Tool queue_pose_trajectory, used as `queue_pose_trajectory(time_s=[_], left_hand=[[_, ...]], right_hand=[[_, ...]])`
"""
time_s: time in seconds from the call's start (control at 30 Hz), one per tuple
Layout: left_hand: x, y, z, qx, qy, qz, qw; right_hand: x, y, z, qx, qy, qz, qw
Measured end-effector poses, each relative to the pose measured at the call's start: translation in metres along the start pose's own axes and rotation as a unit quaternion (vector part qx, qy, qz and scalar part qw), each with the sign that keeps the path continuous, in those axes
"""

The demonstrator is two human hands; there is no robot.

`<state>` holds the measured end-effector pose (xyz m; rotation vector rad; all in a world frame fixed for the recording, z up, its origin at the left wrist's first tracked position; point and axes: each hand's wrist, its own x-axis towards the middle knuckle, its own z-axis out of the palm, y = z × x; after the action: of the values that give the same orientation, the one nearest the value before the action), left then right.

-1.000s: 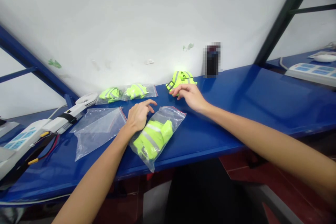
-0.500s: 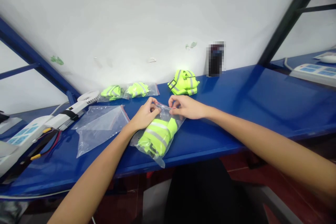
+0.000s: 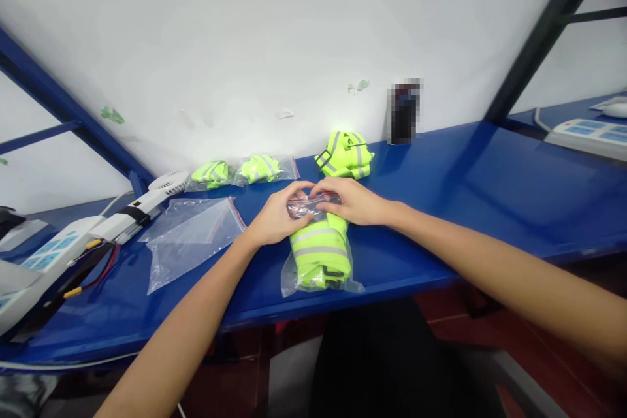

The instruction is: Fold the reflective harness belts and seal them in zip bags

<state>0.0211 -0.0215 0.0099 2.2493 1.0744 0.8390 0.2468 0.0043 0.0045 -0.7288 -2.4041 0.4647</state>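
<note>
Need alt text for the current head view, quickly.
The left hand and right hand hold the red-striped top of a clear zip bag containing a folded neon-yellow reflective bundle, over a blue table. Behind are a loose reflective bundle and two bagged ones; flat clear bags lie left.

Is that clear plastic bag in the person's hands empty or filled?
Filled: a neon-yellow, grey-striped fabric bundle shows through the clear plastic bag.

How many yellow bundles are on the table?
4: one bundle in the bag held by the left hand and right hand, two bagged bundles by the wall, one loose bundle right of those.
</note>
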Motion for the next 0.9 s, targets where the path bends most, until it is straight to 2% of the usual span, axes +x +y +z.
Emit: queue_pose_trajectory(time_s=[0.2, 0.37, 0.5, 0.63, 0.77, 0.9], left_hand=[[0.001, -0.009, -0.005, 0.059, -0.04, -0.019, 0.997], [-0.001, -0.014, -0.007, 0.094, -0.04, -0.05, 0.994], [-0.001, -0.015, -0.009, -0.009, -0.046, -0.075, 0.996], [0.002, -0.016, -0.009, -0.137, -0.057, -0.102, 0.984], [0.003, -0.017, -0.005, -0.127, -0.036, -0.083, 0.988], [0.004, -0.019, -0.003, -0.129, -0.033, -0.093, 0.987]], right_hand=[[-0.002, 0.011, 0.006, -0.02, -0.073, 0.007, 0.997], [0.001, 0.011, -0.003, -0.008, -0.095, -0.002, 0.995], [0.002, 0.009, -0.011, 0.049, -0.071, -0.023, 0.996], [0.001, 0.004, -0.013, 0.064, -0.033, -0.015, 0.997], [0.002, -0.004, -0.013, -0.005, -0.034, 0.013, 0.999], [0.017, -0.016, -0.016, -0.088, -0.048, 0.069, 0.993]])
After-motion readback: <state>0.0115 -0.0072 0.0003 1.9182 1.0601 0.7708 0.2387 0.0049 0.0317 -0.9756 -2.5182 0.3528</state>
